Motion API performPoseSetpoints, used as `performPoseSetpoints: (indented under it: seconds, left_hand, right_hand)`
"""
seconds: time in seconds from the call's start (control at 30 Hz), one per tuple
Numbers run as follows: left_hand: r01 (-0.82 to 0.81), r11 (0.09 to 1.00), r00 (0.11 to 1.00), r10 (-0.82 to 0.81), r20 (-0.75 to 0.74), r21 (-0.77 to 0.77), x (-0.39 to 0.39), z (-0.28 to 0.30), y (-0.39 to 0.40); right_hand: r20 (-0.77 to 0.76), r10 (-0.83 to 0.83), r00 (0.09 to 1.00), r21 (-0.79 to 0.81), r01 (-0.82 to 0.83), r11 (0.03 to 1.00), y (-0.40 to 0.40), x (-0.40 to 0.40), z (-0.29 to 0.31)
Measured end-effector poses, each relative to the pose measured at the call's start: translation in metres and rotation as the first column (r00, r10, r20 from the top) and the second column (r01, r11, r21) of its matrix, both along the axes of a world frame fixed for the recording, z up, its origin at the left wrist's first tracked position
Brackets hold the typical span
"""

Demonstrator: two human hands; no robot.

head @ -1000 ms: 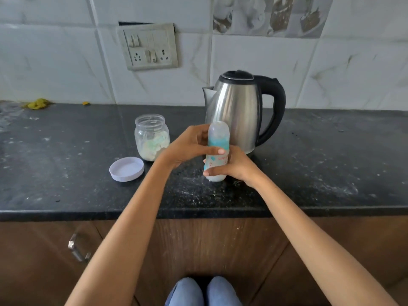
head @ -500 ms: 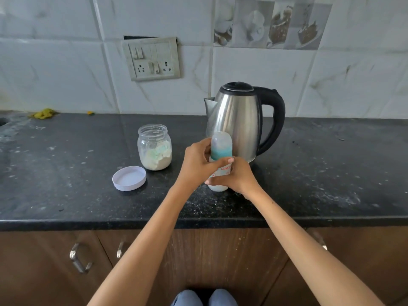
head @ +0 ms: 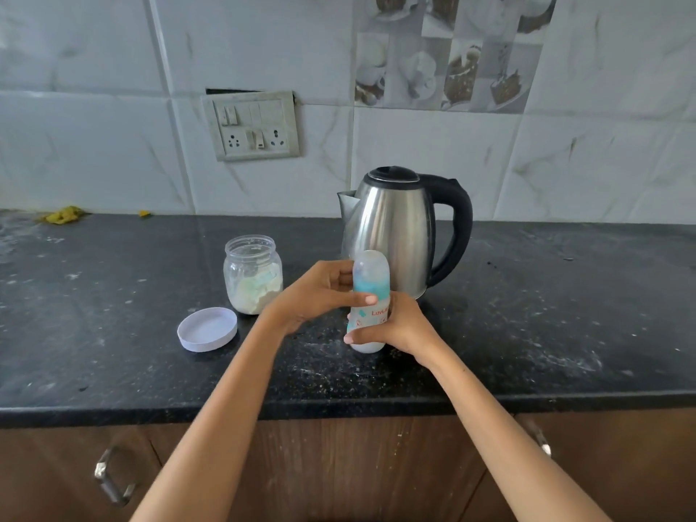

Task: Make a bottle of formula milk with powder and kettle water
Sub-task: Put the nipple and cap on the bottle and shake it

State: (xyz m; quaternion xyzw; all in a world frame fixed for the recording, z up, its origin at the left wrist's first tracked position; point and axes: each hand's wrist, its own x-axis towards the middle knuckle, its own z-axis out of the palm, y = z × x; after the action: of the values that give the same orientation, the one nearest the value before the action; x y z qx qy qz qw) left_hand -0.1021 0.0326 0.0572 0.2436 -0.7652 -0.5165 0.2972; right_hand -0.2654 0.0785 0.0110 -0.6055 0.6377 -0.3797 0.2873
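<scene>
A black speckled tabletop (head: 113,333), dusted with pale powder, runs under a wall of white marbled tiles (head: 94,145) with a switch plate (head: 251,125) set in it; brown cabinet doors (head: 339,469) with metal handles lie below. On the tabletop stand a steel kettle (head: 391,227), an open jar (head: 252,275) part full of powder, and its white lid (head: 207,328) lying just beside it. The bottle (head: 370,299) stands upright on the tabletop in front of the kettle. The right hand (head: 401,329) wraps its lower body, fingers closed round it, hiding most of the print. The left hand (head: 314,293) is closed on the teal collar below the clear cap. Whether the bottle holds anything is hard to tell. The forearms are cut off at the bottom edge. Compared with half a second ago, the grip and bottle are unchanged; the view has tipped up, showing more wall.
</scene>
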Motion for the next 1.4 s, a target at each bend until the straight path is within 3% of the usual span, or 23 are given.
performPoseSetpoints:
  seconds: [0.13,0.27,0.5,0.67,1.1,1.27,1.4]
  left_hand:
    - [-0.112,0.988,0.990,0.103,-0.093,-0.104,-0.012,-0.009,0.000]
    - [-0.414,0.843,0.910,0.379,-0.166,-0.345,-0.021,-0.022,0.013]
    - [-0.509,0.842,0.849,0.458,-0.264,-0.179,-0.022,-0.006,0.022]
    - [-0.464,0.881,0.874,0.438,-0.210,-0.092,-0.017,-0.003,0.017]
    - [-0.369,0.892,0.929,0.349,-0.121,-0.262,-0.015,-0.019,0.014]
    - [-0.214,0.965,0.975,0.202,-0.089,-0.150,-0.010,-0.019,0.010]
    - [-0.118,0.993,0.989,0.115,-0.095,-0.029,-0.002,-0.017,0.003]
  right_hand:
    - [0.048,0.023,0.999,0.002,-0.024,1.000,-0.002,-0.004,-0.001]
    - [0.005,-0.063,0.998,-0.070,0.063,0.996,0.000,0.005,-0.002]
    - [-0.005,-0.081,0.997,-0.075,0.080,0.994,0.002,0.008,-0.002]
    - [-0.037,-0.086,0.996,-0.062,0.083,0.995,0.001,0.009,-0.002]
    - [-0.114,-0.100,0.989,-0.083,0.090,0.992,-0.004,0.009,-0.004]
    - [-0.206,-0.108,0.973,-0.075,0.094,0.993,-0.008,0.010,-0.005]
    - [-0.129,-0.097,0.987,-0.072,0.088,0.993,-0.005,0.008,-0.006]
